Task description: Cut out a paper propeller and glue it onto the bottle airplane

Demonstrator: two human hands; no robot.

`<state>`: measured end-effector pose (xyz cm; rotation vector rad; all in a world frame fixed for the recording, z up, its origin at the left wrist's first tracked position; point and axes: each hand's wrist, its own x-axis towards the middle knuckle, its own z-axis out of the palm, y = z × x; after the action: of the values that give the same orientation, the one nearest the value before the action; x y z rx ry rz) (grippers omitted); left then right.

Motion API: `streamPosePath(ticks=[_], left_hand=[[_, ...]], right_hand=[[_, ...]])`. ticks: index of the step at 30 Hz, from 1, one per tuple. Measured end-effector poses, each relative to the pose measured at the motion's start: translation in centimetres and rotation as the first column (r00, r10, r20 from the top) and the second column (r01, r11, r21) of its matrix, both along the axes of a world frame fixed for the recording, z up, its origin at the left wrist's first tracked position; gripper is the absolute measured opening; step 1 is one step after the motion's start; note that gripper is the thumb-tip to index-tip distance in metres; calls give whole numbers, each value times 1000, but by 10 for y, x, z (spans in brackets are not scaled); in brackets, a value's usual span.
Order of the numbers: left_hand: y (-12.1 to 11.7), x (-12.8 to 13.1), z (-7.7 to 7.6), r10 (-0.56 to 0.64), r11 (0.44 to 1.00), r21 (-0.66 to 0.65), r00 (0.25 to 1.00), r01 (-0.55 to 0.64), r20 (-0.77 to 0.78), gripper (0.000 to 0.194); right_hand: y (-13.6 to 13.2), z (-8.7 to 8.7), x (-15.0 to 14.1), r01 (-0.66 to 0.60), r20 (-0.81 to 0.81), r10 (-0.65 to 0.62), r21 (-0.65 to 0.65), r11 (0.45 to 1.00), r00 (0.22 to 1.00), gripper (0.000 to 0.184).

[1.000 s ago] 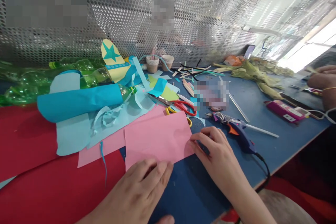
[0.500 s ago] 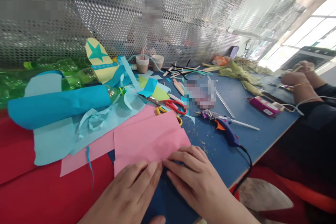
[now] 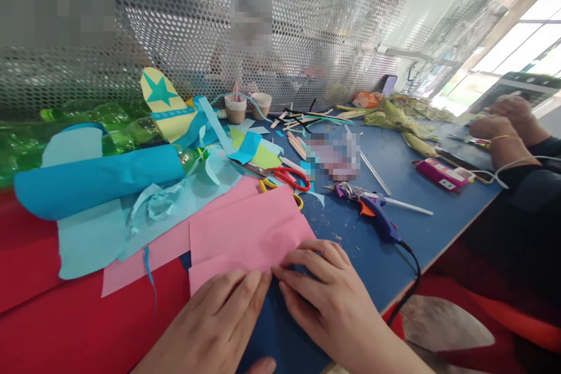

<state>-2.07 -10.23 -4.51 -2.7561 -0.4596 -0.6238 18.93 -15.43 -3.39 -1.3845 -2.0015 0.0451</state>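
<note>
A folded sheet of pink paper (image 3: 245,225) lies on the blue table in front of me, its upper layer doubled over toward the near side. The fingers of my left hand (image 3: 228,310), bent and close together, press the near edge of the fold. Against the same edge, further right, my right hand (image 3: 324,286) keeps its fingertips and thumb on the paper. Both sets of fingertips almost meet at the fold. Just beyond the sheet are red-handled scissors (image 3: 289,178) and a yellow scissor handle (image 3: 300,201), partly covered by the paper.
A blue glue gun (image 3: 379,219) with its cord lies to the right. Left are red paper (image 3: 105,321), light-blue paper (image 3: 92,239) and a bottle wrapped in blue paper (image 3: 100,178). Another person's hands (image 3: 504,123) work at far right, near a purple box (image 3: 440,175).
The upper pink layer shows slightly more of its folded edge on the left under my fingers. My hands stay at nearly the same spot; the camera view shifts slightly.
</note>
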Motion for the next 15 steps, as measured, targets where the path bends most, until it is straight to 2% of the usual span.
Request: streamPosePath(ticks=[6, 15], left_hand=[[-8, 0, 4, 49, 998, -45, 997, -52, -59, 44], [-18, -5, -2, 100, 989, 118, 990, -88, -100, 45]], right_hand=[[1, -2, 3, 66, -35, -66, 23, 998, 997, 26], [-2, -7, 18, 157, -13, -156, 31, 987, 988, 20]])
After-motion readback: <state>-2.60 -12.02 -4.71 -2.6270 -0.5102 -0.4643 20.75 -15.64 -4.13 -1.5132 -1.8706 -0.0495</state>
